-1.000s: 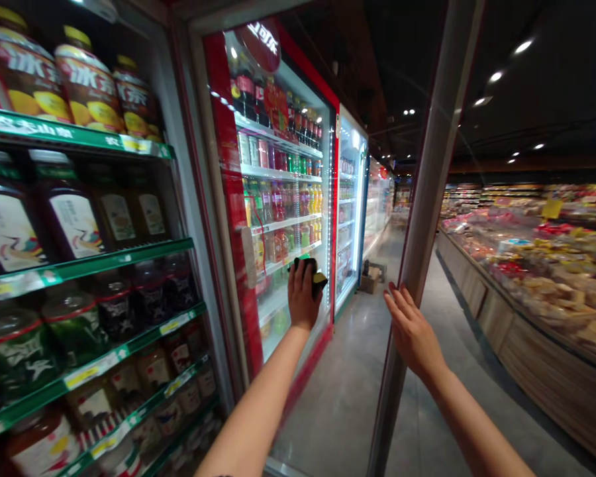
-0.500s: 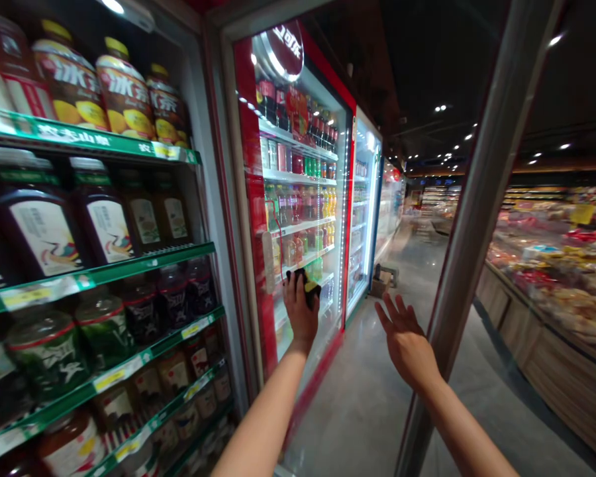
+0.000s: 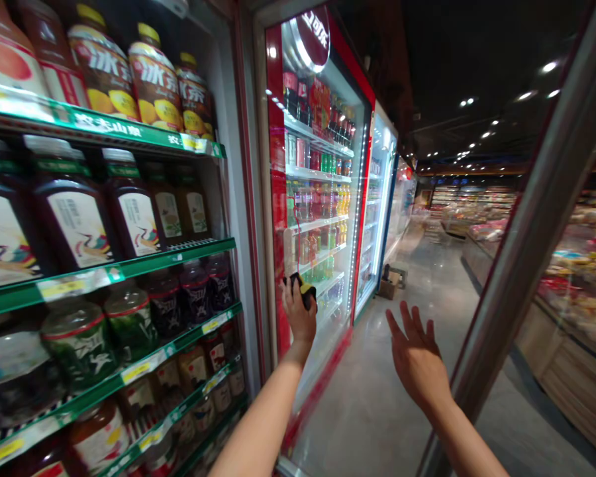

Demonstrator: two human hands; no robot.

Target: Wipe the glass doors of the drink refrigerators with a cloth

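My left hand (image 3: 300, 318) is closed around a black-and-yellow hand-sized block (image 3: 305, 291), which looks like a glass wiper. A thin red cord (image 3: 298, 232) runs upward just above it. The block is at the glass door (image 3: 357, 397) of the drinks fridge; whether it presses on the pane is hard to tell. My right hand (image 3: 420, 354) holds nothing, with fingers spread, palm toward the pane, beside the metal door frame (image 3: 521, 258). I cannot tell whether that palm touches the glass.
To the left, fridge shelves (image 3: 129, 265) with green edges carry bottled drinks (image 3: 151, 79). Beyond the pane stands a red-framed drinks cooler (image 3: 370, 165). A cardboard box (image 3: 390, 283) sits on the aisle floor, and a display counter (image 3: 556, 358) lies to the right.
The shelves, the cooler and the door frame have shifted rightward in view. My left hand stays around the block, at nearly the same spot. My right hand's fingers are spread wider.
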